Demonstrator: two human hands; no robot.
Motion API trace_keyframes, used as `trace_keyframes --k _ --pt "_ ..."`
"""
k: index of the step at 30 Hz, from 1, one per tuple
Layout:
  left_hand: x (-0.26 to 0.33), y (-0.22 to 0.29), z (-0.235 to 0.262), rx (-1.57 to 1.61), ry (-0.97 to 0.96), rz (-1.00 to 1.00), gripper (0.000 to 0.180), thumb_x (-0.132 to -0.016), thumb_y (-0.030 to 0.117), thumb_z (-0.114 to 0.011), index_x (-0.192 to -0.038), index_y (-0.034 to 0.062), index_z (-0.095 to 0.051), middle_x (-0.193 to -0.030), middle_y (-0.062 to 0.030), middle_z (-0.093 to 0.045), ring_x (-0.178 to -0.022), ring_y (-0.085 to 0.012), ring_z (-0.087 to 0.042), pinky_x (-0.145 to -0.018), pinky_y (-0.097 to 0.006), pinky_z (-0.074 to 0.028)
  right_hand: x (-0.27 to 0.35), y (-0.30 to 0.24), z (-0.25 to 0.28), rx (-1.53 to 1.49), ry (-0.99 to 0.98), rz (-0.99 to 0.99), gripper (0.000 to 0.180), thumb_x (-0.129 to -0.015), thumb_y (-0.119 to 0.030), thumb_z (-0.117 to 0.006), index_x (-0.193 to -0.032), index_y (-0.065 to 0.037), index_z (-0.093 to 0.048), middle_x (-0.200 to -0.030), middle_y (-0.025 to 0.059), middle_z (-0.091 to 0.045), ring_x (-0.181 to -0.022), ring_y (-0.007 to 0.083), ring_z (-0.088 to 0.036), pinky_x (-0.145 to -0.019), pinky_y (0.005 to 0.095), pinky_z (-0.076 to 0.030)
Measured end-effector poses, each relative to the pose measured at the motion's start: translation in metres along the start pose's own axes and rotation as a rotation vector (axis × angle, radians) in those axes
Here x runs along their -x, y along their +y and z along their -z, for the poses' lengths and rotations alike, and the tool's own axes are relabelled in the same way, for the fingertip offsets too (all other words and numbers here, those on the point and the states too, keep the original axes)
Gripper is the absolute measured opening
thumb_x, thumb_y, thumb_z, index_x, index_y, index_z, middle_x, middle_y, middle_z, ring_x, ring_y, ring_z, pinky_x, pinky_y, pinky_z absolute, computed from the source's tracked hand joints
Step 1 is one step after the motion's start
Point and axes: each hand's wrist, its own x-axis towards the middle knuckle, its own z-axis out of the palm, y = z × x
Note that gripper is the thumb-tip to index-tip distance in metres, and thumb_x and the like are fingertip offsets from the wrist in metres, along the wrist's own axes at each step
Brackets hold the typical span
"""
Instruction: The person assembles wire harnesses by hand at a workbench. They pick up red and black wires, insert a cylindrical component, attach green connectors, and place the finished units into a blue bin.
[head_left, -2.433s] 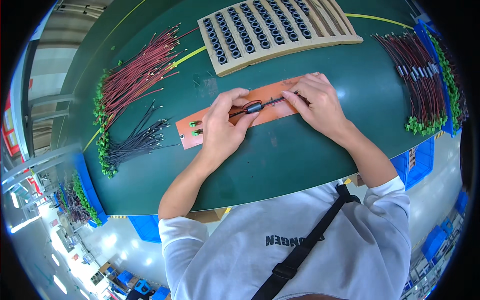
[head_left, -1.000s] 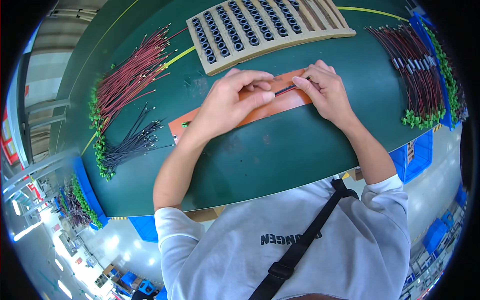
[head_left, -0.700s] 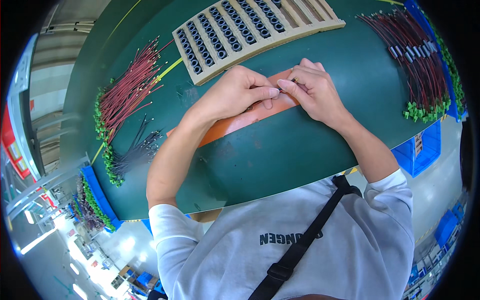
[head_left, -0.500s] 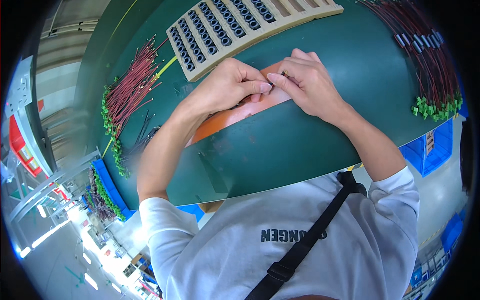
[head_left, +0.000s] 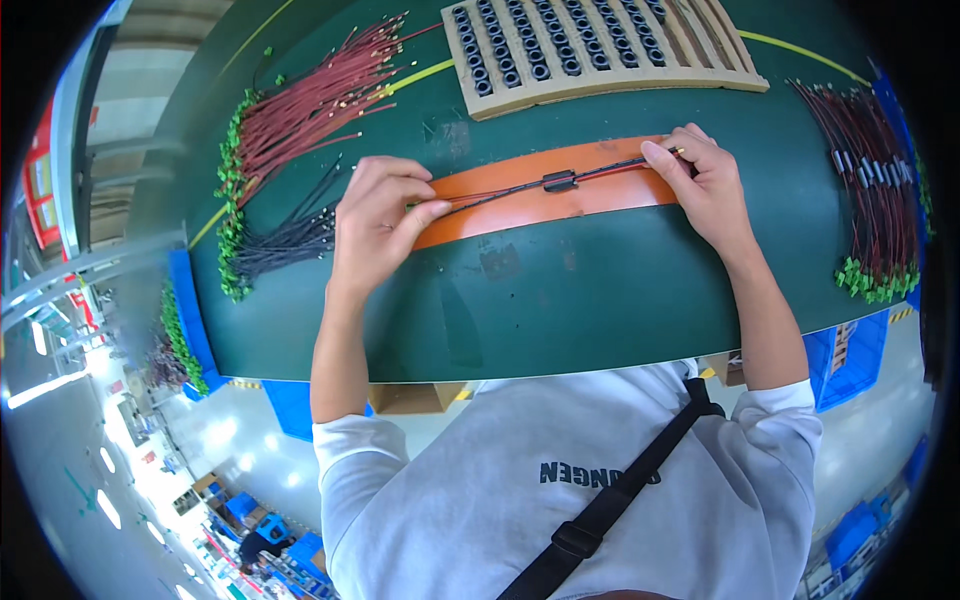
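On the left of the green bench (head_left: 600,300), bundles of thin red wires (head_left: 310,95) and thin black wires (head_left: 290,235) are lying. Our left hand (head_left: 375,225) is pinching one end of a long red-and-black wire pair (head_left: 500,193), fingers closed on it. The pair is stretching over the flat orange strip (head_left: 540,205), with a small black ring (head_left: 559,181) on its middle. Our right hand (head_left: 700,185) is gripping the other end. A tan tray of black rings (head_left: 590,45) is sitting behind.
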Motion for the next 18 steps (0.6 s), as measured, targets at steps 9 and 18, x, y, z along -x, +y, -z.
trace_keyframes --k 9,18 --pt "-0.033 0.050 -0.056 0.159 -0.049 -0.025 0.031 -0.081 0.014 -0.082 -0.108 0.0000 -0.073 -0.107 -0.0117 -0.069 -0.101 -0.0295 -0.064 -0.089 -0.038 -0.052 0.001 -0.005 -0.001 -0.008 0.002 0.001 0.024 -0.094 -0.022 -0.074 -0.082 -0.001 -0.072 -0.064 0.0015 -0.051 -0.068 0.0146 -0.042 -0.068 0.0307 -0.040" --pt "-0.057 0.047 -0.061 0.451 -0.342 0.231 0.032 -0.090 0.012 -0.077 -0.119 -0.0013 -0.071 -0.109 -0.0097 -0.071 -0.086 -0.0145 -0.066 -0.078 -0.031 -0.055 -0.002 -0.016 -0.004 -0.052 0.138 0.160 0.012 -0.090 -0.014 -0.077 -0.088 -0.003 -0.075 -0.070 0.0046 -0.062 -0.067 0.0180 -0.054 -0.074 0.0314 -0.042"
